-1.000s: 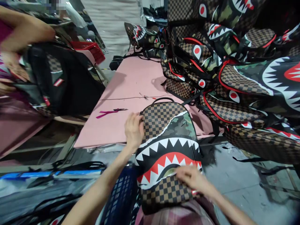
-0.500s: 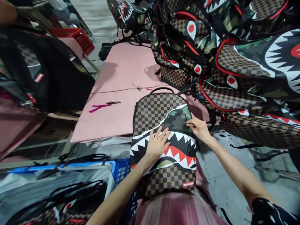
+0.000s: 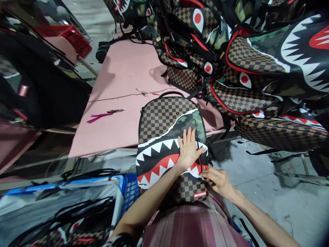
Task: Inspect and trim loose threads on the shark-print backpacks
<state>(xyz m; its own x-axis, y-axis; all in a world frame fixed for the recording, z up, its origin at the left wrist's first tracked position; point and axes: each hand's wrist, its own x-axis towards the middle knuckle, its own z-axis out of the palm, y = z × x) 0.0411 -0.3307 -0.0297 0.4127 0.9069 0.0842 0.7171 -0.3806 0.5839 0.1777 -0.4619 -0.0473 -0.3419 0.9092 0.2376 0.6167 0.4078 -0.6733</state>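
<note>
A backpack (image 3: 164,120) with brown checks, camouflage and a shark-mouth print leans upright against the table edge, its front facing me. My left hand (image 3: 189,151) lies spread on its front, beside a vertical zipper (image 3: 197,137). The zipper's upper part gapes slightly. At the zipper's lower end my right hand (image 3: 217,180) pinches with thumb and finger, apparently on the zipper pull, which the fingers mostly cover. Thread snips with a purple ribbon (image 3: 106,115) lie on the table, left of the backpack.
The pink table (image 3: 123,72) stretches ahead, with another small tool (image 3: 146,92) behind the backpack. A tall heap of similar backpacks (image 3: 246,89) rises at the right. A blue crate (image 3: 131,192) holding bags stands at lower left. Black bags (image 3: 43,79) and a red basket (image 3: 68,37) are farther left.
My right hand has gone down along the zipper from near its top to its lower end. My left hand has shifted right and up on the backpack. The view has turned slightly right.
</note>
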